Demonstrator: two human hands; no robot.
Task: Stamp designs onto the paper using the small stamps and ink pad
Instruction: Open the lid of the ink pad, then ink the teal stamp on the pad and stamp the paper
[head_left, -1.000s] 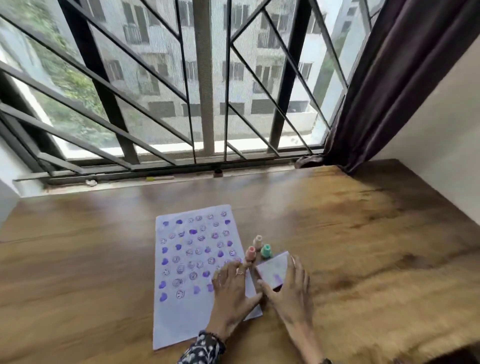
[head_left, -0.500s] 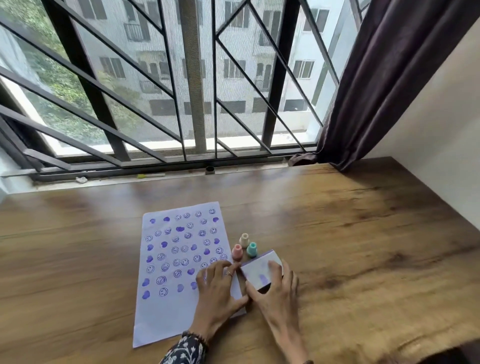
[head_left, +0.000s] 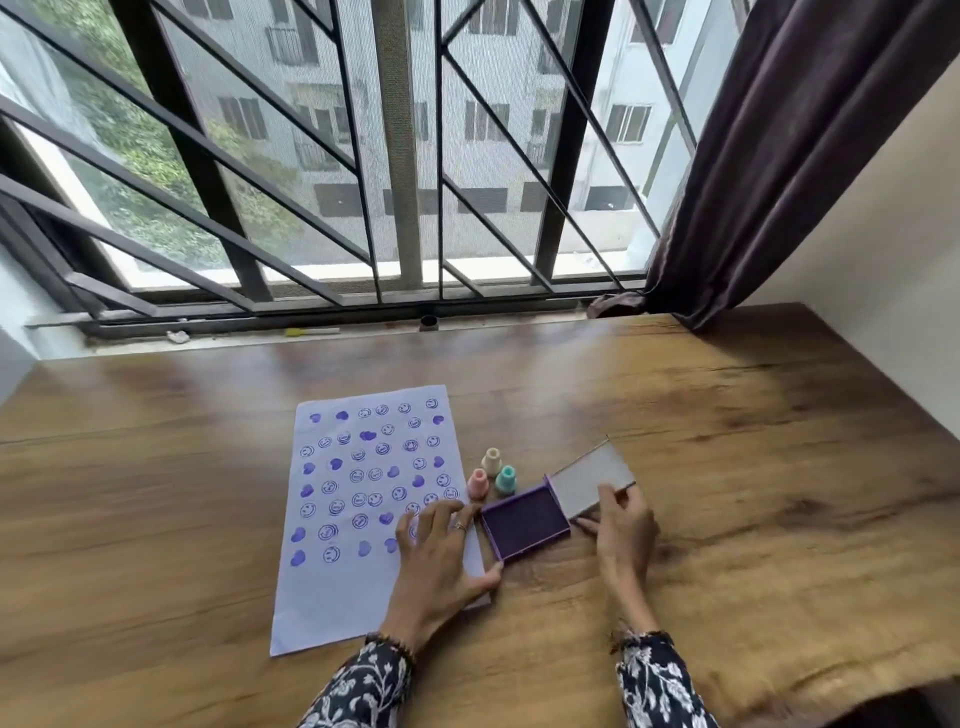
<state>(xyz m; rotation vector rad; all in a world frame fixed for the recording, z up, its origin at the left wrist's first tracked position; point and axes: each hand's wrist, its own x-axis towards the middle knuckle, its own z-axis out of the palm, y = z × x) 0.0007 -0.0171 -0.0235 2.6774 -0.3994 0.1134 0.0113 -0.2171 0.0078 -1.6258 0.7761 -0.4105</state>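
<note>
A white paper (head_left: 358, 587) lies on the wooden table, covered with several purple hearts and smiley prints. Right of it sits the purple ink pad (head_left: 523, 521), its lid (head_left: 587, 480) swung open to the right. My left hand (head_left: 441, 558) rests flat on the paper's right edge, thumb touching the pad's near corner. My right hand (head_left: 623, 535) holds the lid's near edge with its fingertips. Three small stamps stand upright just beyond the pad: a pink stamp (head_left: 477, 483), a cream stamp (head_left: 491, 461) and a teal stamp (head_left: 506, 479).
The wooden table (head_left: 753, 493) runs to a barred window sill at the back. A dark curtain (head_left: 779, 156) hangs at the right, next to a white wall. A small yellow-tipped stick (head_left: 311, 331) and a dark cap (head_left: 428, 322) lie on the sill.
The ink pad's lid was closed under my right hand; now it is flipped open to the right, exposing the purple pad. My left hand stays on the paper.
</note>
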